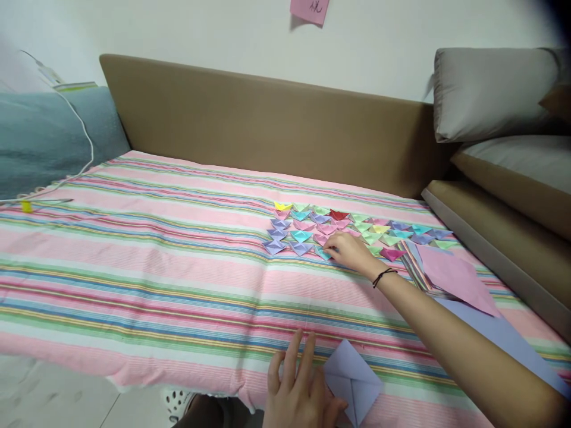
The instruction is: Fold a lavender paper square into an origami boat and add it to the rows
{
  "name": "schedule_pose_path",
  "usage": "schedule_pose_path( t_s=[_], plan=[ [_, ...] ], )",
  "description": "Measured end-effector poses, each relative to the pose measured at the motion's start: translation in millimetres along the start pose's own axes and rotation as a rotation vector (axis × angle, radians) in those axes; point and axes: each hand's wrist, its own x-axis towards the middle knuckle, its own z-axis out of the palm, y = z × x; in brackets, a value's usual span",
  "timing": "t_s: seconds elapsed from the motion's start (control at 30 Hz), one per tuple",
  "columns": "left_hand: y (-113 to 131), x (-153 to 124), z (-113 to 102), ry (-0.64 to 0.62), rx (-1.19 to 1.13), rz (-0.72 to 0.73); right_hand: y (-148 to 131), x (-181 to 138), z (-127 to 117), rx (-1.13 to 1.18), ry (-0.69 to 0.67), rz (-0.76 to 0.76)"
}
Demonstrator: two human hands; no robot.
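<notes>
My right hand (351,249) reaches out to rows of small folded paper boats and pinches a teal paper boat (321,253) at the front row. A lavender boat (301,247) sits just left of it, and a magenta one (393,254) lies to the right of the hand. Some boats are partly hidden behind my fingers. Near the front edge, my left hand (295,389) rests with fingers stretched out. Its thumb lies at the lower left edge of a lavender sheet (360,375), which is folded into a creased square.
A stack of coloured paper (450,273) lies right of the boats, with a lavender sheet (495,333) partly under my right arm. Cushions (495,95) pile up at right. The striped cloth (134,249) spreads left. A white cable (87,134) runs along the far left.
</notes>
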Motion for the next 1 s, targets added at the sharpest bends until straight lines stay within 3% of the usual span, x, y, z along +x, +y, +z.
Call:
schedule_pose_path(
  t_s=[0.57, 0.77, 0.87, 1.0],
  plan=[
    [2, 1, -3, -0.008, -0.017, -0.003, -3, -3, -8, -0.064, 0.049, -0.03],
    [2, 0, -3, -0.023, -0.003, -0.007, -25, 5, -19, -0.108, 0.103, -0.203],
    [2, -1, -1, -0.014, -0.005, -0.007, -40, 12, -11, -0.152, 0.094, -0.311],
    [3, -2, 1, 0.035, -0.019, -0.023, -48, 20, 4, -0.209, 0.104, -0.337]
  ],
)
